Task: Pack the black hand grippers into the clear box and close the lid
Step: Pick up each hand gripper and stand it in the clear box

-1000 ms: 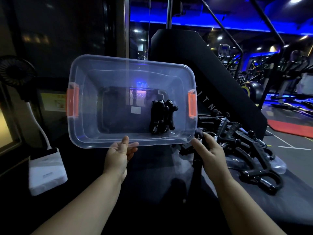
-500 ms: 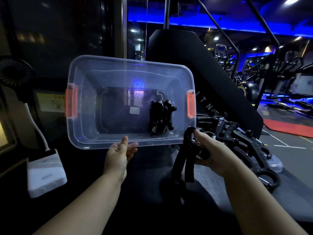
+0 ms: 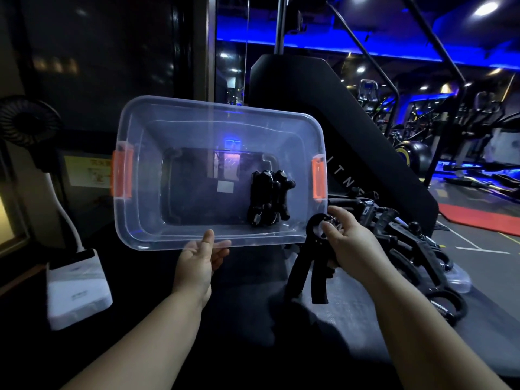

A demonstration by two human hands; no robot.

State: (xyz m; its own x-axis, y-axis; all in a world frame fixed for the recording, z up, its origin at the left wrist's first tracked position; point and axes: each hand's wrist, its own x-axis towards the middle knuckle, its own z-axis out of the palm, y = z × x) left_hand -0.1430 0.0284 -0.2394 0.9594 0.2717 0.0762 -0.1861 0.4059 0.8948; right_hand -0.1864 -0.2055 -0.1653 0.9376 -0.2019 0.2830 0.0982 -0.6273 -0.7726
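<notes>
A clear box (image 3: pixel 157 130) with orange latches is tilted up with its opening facing me. My left hand (image 3: pixel 198 263) holds its near rim, thumb on top and fingers under. Black hand grippers (image 3: pixel 268 202) lie inside at the right end. My right hand (image 3: pixel 349 243) grips one black hand gripper (image 3: pixel 305 266) by its spring head, handles hanging down, just below the box's right corner. A pile of more black grippers (image 3: pixel 408 240) lies to the right on the clear lid (image 3: pixel 458 281).
A white device (image 3: pixel 77 288) with a cable sits at the left on the dark surface, under a small black fan (image 3: pixel 26 122). A black slanted gym machine (image 3: pixel 323 114) stands behind the box. Gym floor and equipment lie to the right.
My right hand took one gripper from the pile and lifted it toward the box's right corner. The box and my left hand stayed where they were.
</notes>
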